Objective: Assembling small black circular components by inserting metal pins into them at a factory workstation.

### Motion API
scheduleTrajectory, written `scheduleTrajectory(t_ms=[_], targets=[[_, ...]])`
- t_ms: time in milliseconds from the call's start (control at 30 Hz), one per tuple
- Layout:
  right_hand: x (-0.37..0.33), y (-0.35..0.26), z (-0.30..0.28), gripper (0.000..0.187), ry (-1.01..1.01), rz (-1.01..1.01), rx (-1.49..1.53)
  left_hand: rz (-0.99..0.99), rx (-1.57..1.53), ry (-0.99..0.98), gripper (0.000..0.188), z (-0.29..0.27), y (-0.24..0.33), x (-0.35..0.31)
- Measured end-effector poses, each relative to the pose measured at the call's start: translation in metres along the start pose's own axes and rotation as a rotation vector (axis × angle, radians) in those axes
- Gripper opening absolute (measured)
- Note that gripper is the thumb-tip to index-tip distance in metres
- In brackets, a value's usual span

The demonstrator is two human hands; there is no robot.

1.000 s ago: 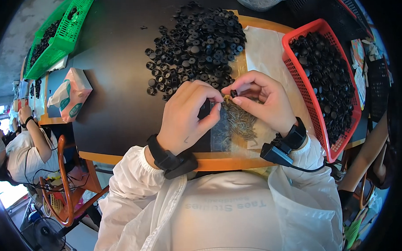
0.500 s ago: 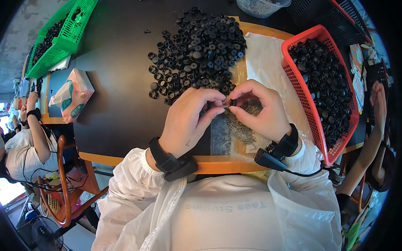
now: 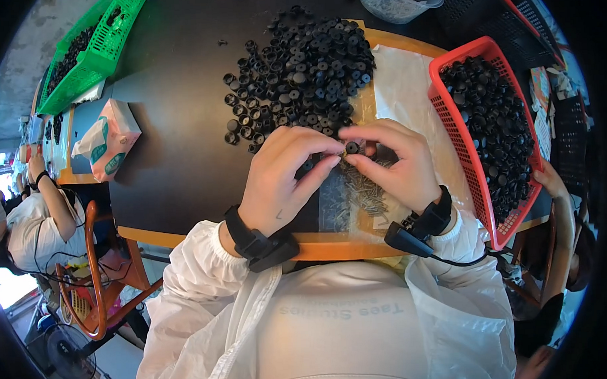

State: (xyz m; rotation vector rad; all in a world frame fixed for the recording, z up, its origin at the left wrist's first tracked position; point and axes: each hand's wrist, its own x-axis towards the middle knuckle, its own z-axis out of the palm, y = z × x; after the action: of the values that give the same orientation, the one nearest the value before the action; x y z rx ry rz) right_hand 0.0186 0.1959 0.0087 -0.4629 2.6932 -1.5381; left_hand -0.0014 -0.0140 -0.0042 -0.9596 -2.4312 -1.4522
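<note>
Above the near part of the table, my hands meet fingertip to fingertip. A small round black plastic cap [image 3: 352, 148] with a centre hole lies between them. My right hand [image 3: 397, 161] is closed on this cap, thumb below it and index finger curved above. My left hand [image 3: 286, 170] pinches thumb against index finger right beside the cap; whatever is in that pinch is too small to make out. Beneath my hands several small metal screws [image 3: 367, 190] lie in a loose heap. Just beyond spreads a large pile of black caps [image 3: 313, 69].
A red basket [image 3: 451, 124] of black caps stands at right, a co-worker's hand [image 3: 550, 179] on its rim. Far left is a green basket [image 3: 108, 46]; a tissue pack [image 3: 118, 139] lies nearer. A clear plastic bowl [image 3: 404, 9] sits at the back. Another person [image 3: 44, 218] works at left.
The cap between my hands has turned, so its holed face shows. My right index finger has lifted slightly to the left. The right-hand co-worker's hand has come to the red basket's rim.
</note>
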Motion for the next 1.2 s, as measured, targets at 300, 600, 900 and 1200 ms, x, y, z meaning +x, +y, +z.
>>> scheduleTrajectory(t_ms=[300, 600, 900, 1200], targets=[[-0.003, 0.003, 0.009, 0.025, 0.057, -0.050, 0.007, -0.027, -0.046, 0.007, 0.018, 0.001, -0.003, -0.002], [-0.002, 0.002, 0.009, 0.023, 0.113, -0.293, -0.258, -0.170, -0.101, 0.043, 0.034, 0.005, -0.002, -0.007], [-0.005, 0.003, 0.007, 0.023, 0.026, -0.273, -0.191, 0.002, 0.027, 0.059, 0.038, 0.002, 0.002, -0.003], [-0.006, 0.016, 0.007, 0.026, 0.020, 0.207, 0.684, 0.075, 0.247, 0.149, 0.037, -0.032, -0.008, 0.004]])
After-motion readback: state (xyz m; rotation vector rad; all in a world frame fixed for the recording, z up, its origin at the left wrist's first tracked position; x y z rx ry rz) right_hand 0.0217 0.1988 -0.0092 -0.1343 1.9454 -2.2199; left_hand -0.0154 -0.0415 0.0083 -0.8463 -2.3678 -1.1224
